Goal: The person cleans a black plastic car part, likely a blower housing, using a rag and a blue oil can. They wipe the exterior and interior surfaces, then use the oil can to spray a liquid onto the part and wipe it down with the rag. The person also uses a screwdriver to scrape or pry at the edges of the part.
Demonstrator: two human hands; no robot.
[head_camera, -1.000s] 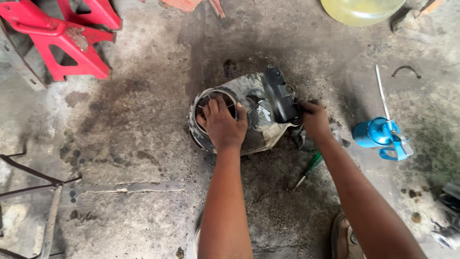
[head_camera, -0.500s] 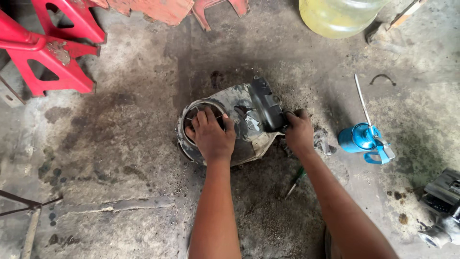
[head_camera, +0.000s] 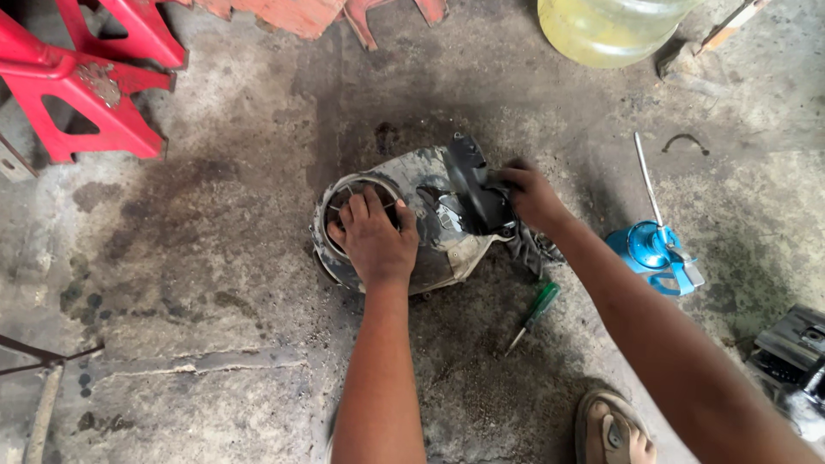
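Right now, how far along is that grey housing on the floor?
Done: housing lies on the concrete. In hand: left hand presses its round opening; right hand grips the black part at its top, still mounted. Left: green screwdriver and blue oil can lie unused beside it.

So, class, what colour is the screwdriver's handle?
Green, on the screwdriver lying on the floor; head view.

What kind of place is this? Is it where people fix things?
Probably a repair workshop. The concrete floor is stained dark and oily, a blue oil can and green screwdriver lie nearby, and both hands work on a grimy metal engine cover.
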